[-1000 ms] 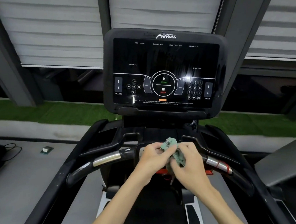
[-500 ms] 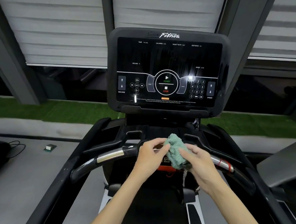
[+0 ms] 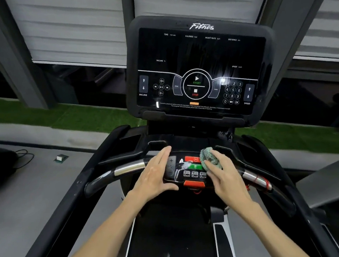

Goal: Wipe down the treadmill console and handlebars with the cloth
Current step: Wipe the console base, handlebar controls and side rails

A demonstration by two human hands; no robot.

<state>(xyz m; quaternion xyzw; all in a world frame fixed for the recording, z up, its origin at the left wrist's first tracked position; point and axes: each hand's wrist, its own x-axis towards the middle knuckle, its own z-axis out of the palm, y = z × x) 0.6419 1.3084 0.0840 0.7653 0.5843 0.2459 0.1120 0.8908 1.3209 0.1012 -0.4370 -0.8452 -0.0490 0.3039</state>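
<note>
The black treadmill console (image 3: 199, 52) stands upright ahead, its dark screen showing START and STOP markings. Below it lies a small control panel (image 3: 191, 170) with red and green buttons. A bunched green cloth (image 3: 207, 157) rests on the panel's right side, pressed under the fingers of my right hand (image 3: 224, 174). My left hand (image 3: 155, 173) lies flat with fingers together on the panel's left edge, thumb under its front rim, holding nothing. The left handlebar (image 3: 127, 168) and the right handlebar (image 3: 254, 177) have chrome grips on either side of the panel.
Black side rails (image 3: 50, 217) run back along both sides of the belt (image 3: 172, 238). A red cord wraps the right chrome grip. A small box (image 3: 60, 158) and a black cable (image 3: 24, 157) lie on the grey floor at left. Green turf and shuttered windows lie beyond.
My hands have separated. The left hand let go of the cloth and moved to the panel's left edge. The right hand carried the cloth down onto the panel's right side.
</note>
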